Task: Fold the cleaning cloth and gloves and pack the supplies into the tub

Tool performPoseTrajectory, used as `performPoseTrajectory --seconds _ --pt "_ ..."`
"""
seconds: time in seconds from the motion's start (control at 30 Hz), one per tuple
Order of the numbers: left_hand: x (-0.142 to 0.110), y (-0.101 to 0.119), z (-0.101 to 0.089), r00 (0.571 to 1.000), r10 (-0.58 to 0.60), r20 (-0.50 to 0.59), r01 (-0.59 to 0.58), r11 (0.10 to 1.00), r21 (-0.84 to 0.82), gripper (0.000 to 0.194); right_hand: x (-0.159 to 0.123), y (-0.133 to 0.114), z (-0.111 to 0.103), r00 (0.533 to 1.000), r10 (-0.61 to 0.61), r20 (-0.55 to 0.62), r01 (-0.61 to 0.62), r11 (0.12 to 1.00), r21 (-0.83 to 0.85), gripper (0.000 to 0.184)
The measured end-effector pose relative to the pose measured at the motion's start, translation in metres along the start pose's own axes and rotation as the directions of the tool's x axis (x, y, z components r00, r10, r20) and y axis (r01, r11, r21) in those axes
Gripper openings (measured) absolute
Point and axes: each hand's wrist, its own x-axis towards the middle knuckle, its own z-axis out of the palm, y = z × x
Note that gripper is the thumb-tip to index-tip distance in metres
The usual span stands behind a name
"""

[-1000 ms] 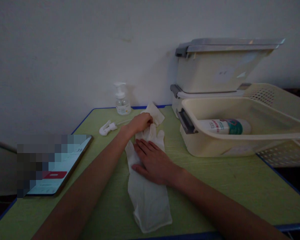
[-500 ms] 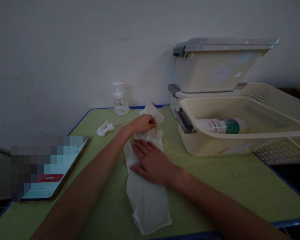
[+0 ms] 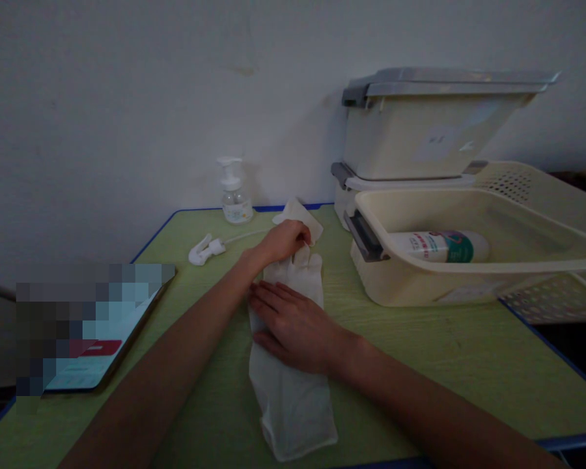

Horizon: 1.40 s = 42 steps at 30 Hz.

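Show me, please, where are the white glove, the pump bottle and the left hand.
White glove (image 3: 297, 405), head view: on its cuff part.
Pump bottle (image 3: 237, 211), head view: on its label.
Left hand (image 3: 284, 240), head view: on its back.

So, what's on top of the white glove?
The right hand lies across the middle of the glove, and the left hand is over its finger end. The glove's surface beneath both hands is covered, so I can't tell if anything else is there.

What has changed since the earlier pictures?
The right hand has slid slightly left and toward the person on the flat off-white glove. The left hand, at the glove's fingertips, has shifted slightly right. The clear white-pump bottle and cream plastic bin stayed put.
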Motion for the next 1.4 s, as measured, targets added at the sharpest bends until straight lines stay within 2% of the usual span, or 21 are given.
performPoseTrajectory --seconds 0.1,0.2,0.37,0.67,0.83,1.0,1.1,1.23,1.4 --pt "-0.002 0.001 0.001 1.0 -0.011 -0.008 0.012 0.999 0.035 0.019 -0.001 -0.006 -0.001 0.998 -0.065 0.02 0.065 0.998 0.009 0.045" --pt "-0.003 0.003 0.0 1.0 -0.025 -0.013 0.026 0.997 0.077 0.016 -0.004 -0.011 0.0 0.992 -0.113 0.05 0.112 0.993 0.029 0.051" --pt "-0.005 0.008 0.0 0.998 -0.051 -0.03 0.055 0.988 0.145 0.016 -0.009 -0.015 0.005 0.991 -0.111 0.068 0.105 0.991 0.088 0.072" --pt "-0.006 0.015 0.005 0.994 -0.097 -0.057 0.107 0.973 0.204 0.021 -0.01 -0.016 0.004 0.992 -0.108 0.067 0.102 0.991 0.088 0.073" --pt "-0.005 0.015 0.005 0.998 -0.062 -0.007 0.062 0.98 0.19 0.023 -0.009 -0.016 0.003 0.991 -0.108 0.08 0.1 0.99 0.097 0.074" --pt "-0.003 0.017 -0.005 0.999 -0.021 0.035 0.016 0.988 0.156 0.026 -0.009 -0.015 0.004 0.992 -0.093 0.09 0.084 0.991 0.102 0.074" --pt "-0.001 0.025 -0.009 0.996 0.046 0.073 -0.054 0.993 0.108 0.023 -0.01 -0.015 0.004 0.992 -0.094 0.083 0.086 0.991 0.101 0.073" --pt "-0.001 0.033 -0.005 0.979 0.135 0.152 -0.145 0.988 0.058 0.018 -0.01 -0.015 0.004 0.992 -0.098 0.08 0.091 0.992 0.093 0.072" --pt "-0.002 0.032 0.003 0.979 0.138 0.153 -0.151 0.985 0.079 0.018 -0.008 -0.015 0.004 0.99 -0.106 0.089 0.098 0.992 0.085 0.071"
